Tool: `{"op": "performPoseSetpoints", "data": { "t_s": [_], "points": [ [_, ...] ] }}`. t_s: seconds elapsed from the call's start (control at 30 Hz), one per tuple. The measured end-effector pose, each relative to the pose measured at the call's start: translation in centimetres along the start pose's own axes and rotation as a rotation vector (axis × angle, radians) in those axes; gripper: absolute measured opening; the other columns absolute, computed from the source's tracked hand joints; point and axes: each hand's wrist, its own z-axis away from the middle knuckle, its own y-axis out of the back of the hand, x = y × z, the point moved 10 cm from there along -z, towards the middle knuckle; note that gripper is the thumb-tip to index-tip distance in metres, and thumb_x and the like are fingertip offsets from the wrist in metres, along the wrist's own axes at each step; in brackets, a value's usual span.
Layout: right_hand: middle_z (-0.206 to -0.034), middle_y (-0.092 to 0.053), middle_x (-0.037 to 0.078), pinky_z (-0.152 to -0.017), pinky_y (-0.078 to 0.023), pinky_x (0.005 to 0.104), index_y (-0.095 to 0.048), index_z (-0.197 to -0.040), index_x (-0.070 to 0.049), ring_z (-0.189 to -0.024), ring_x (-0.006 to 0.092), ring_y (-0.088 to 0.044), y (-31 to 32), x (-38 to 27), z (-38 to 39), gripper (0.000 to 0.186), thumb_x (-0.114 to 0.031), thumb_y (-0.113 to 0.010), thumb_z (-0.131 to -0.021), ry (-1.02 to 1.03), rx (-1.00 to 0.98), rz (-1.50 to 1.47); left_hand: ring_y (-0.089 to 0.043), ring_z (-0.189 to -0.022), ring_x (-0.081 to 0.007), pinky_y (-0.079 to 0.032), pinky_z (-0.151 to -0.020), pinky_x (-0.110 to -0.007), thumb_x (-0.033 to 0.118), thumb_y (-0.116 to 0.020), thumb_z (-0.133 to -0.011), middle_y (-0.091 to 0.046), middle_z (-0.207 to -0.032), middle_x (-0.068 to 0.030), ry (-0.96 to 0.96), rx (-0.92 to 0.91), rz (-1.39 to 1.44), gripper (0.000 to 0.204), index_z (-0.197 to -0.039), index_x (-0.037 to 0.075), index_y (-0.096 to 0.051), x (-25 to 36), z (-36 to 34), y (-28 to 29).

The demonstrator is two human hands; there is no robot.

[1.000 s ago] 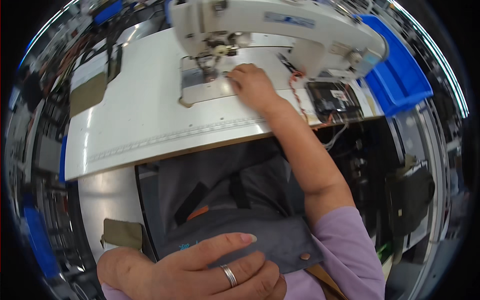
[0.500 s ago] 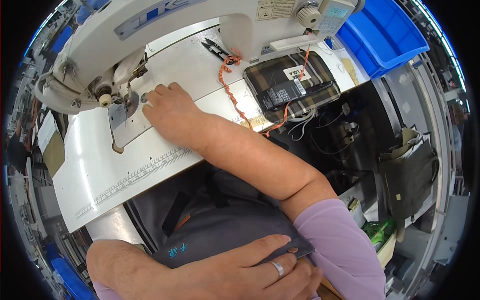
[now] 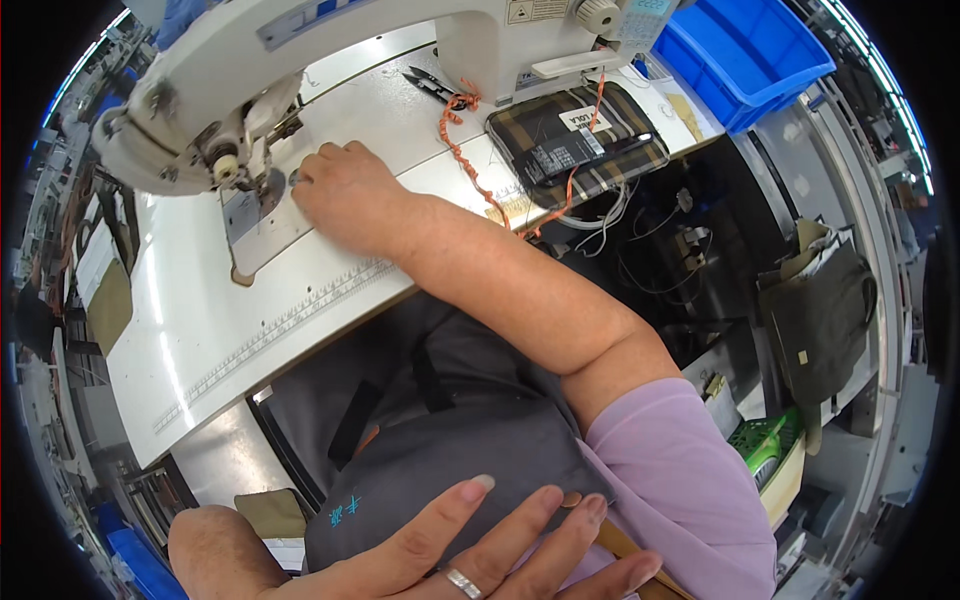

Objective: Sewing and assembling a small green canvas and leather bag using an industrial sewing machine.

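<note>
My right hand [image 3: 348, 198] lies on the white sewing machine table [image 3: 200, 310], just right of the needle area. Its fingers are bent and bunched downward. By its fingertips shows a small round metal piece [image 3: 294, 178]; what lies under the fingers is hidden. The sewing machine's [image 3: 400, 40] presser foot and metal plate [image 3: 245, 215] are to the left of this hand. Low in the view, my left hand [image 3: 470, 550], with a ring on one finger, hovers over or rests on the dark grey apron [image 3: 470, 440]. Its fingers are spread, with nothing held.
Black thread snips [image 3: 432, 86] and an orange cord [image 3: 455, 155] lie behind my right arm. A plaid pouch [image 3: 620, 160] with a dark labelled packet [image 3: 565, 158] sits near the table's right edge. Beyond stands a blue bin [image 3: 745, 70]; a green basket [image 3: 765, 445] is lower right.
My left hand has shifted down and opened its fingers wider over the apron. My right hand stays beside the needle area. The whole view has shifted slightly.
</note>
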Motion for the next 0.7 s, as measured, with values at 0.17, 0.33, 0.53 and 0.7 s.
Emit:
{"op": "performPoseSetpoints", "data": {
  "t_s": [0.17, 0.33, 0.53, 0.7],
  "points": [
    [-0.097, -0.068, 0.011, -0.085, -0.051, 0.0469, -0.070, -0.084, -0.007, -0.100, 0.0320, -0.064, -2.0, -1.0, -1.5, 0.011, -0.013, -0.062, -0.082, 0.023, -0.006, 0.044, -0.064, -0.126, -0.0214, -0.040, -0.117, -0.047, 0.025, -0.062, -0.097, -0.063, -0.141, -0.0047, 0.042, -0.064, 0.296, 0.051, -0.147, 0.014, -0.059, 3.7, 3.8, -0.1],
    [-0.095, -0.069, 0.013, -0.080, -0.054, 0.0493, -0.069, -0.088, -0.006, -0.092, 0.0369, -0.065, -0.2, 1.4, -0.2, 0.008, -0.007, -0.066, -0.081, 0.100, 0.076, -0.030, -0.065, -0.123, -0.0203, -0.041, -0.115, -0.041, 0.022, -0.062, -0.095, -0.068, -0.132, -0.0074, -0.033, 0.185, 0.173, 0.054, -0.148, 0.012, -0.057, 5.8, 3.8, -0.4],
    [-0.107, -0.069, 0.009, -0.086, -0.052, 0.0470, -0.073, -0.105, -0.009, -0.101, 0.0317, -0.065, -0.1, 0.1, -0.3, 0.019, -0.012, -0.069, -0.088, 0.080, 0.019, -0.125, -0.061, -0.124, -0.0185, -0.040, -0.113, -0.044, 0.030, -0.066, -0.091, -0.065, -0.131, -0.0081, 0.053, 0.324, 0.008, 0.060, -0.145, 0.011, -0.050, 5.3, 3.8, -2.2],
    [-0.112, -0.068, 0.009, -0.090, -0.050, 0.0460, -0.071, -0.109, -0.006, -0.105, 0.0316, -0.063, 0.2, -0.7, 0.1, 0.022, -0.012, -0.069, -0.088, 0.082, -0.027, -0.136, -0.066, -0.117, -0.0287, -0.047, -0.105, -0.046, 0.044, -0.066, -0.095, -0.068, -0.126, -0.0132, 0.222, 0.352, 0.179, 0.065, -0.142, 0.000, -0.055, -5.9, 8.3, -0.4]
  ]
}}
